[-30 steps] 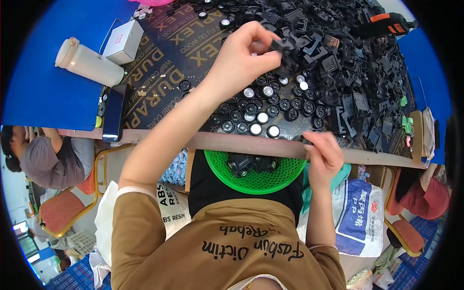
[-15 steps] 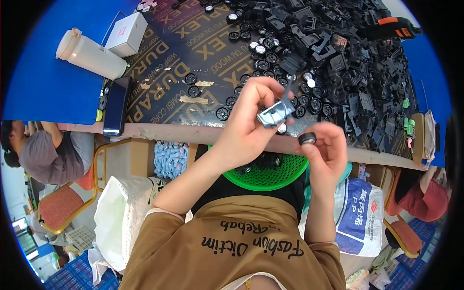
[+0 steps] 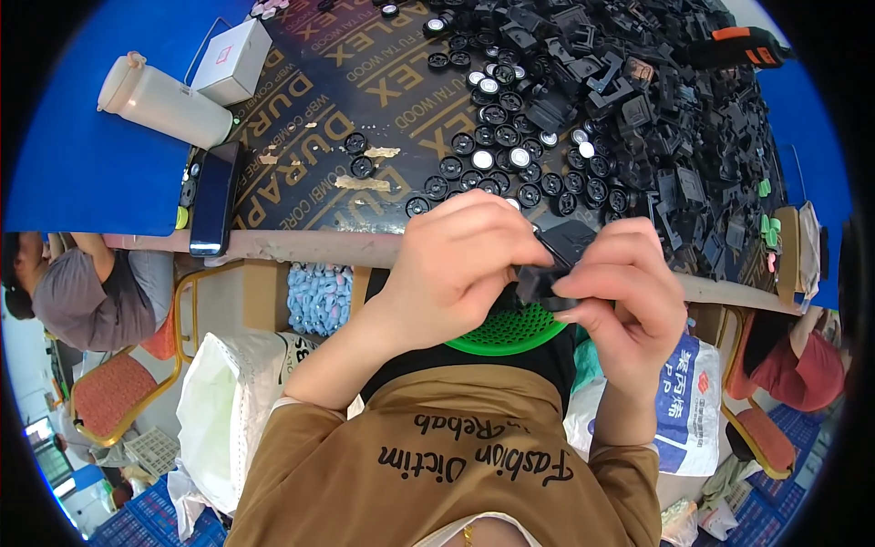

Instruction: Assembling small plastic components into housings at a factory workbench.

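My left hand (image 3: 456, 264) is closed on a black plastic toy-car part (image 3: 536, 283), above the near edge of the table. On the part's right side, my right hand (image 3: 633, 305) pinches a small black wheel (image 3: 562, 302) against it. Fingers cover much of both pieces, so how the wheel sits on the part cannot be seen. Below the hands, in my lap, is a green mesh basket (image 3: 510, 343), partly hidden by them. Loose black wheels (image 3: 493, 114), some with silver hubs, lie on the table beyond my hands.
A large heap of black plastic parts (image 3: 656, 109) covers the table's right side. To the left are a phone (image 3: 215, 196), a pale bottle (image 3: 164, 102) and a white box (image 3: 232, 62). An orange-and-black tool (image 3: 738, 48) lies far right. Sacks (image 3: 232, 410) stand beside me; other people sit at both sides.
My hands have come together and closer to me. The wheel in my right hand, apart before, is now against the part in my left hand, which has turned over.
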Demonstrator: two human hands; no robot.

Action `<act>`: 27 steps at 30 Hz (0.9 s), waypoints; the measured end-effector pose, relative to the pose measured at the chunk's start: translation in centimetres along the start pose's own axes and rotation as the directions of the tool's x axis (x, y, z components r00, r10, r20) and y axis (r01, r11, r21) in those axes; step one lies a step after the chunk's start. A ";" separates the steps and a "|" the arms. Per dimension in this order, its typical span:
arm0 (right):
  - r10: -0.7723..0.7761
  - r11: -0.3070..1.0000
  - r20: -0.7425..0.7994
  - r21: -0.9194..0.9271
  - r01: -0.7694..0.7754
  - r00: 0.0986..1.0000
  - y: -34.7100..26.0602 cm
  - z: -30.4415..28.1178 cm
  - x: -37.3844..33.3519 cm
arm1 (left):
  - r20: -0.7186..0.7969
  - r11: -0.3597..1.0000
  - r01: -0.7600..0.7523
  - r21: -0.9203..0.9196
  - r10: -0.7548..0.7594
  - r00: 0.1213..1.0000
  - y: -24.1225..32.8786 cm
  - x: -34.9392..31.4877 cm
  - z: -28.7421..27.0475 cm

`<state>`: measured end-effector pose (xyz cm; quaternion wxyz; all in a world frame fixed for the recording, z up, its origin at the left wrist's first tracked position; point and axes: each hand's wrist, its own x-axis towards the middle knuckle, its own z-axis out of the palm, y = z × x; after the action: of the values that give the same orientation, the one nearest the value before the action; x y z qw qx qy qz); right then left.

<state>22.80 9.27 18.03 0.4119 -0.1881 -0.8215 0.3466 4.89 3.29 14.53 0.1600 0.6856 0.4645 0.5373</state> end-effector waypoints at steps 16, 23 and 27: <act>0.207 0.960 0.392 0.095 -0.264 0.896 0.5 -0.9 0.9 | 0.142 0.892 -0.418 0.172 0.398 0.906 -0.1 -0.5 0.1; 0.096 0.994 0.330 0.019 -0.108 0.939 1.1 -0.8 -0.1 | 0.137 0.909 -0.348 0.229 0.323 0.936 0.2 -0.2 -0.2; -0.087 0.993 0.218 0.093 0.068 0.972 1.6 -1.4 -0.3 | 0.122 0.905 -0.299 0.303 0.274 0.954 0.7 -0.1 -0.1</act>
<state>24.15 10.75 17.31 0.3384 -0.0982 -0.8535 0.3838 5.13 2.82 15.07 -0.0156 0.7832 0.4327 0.4462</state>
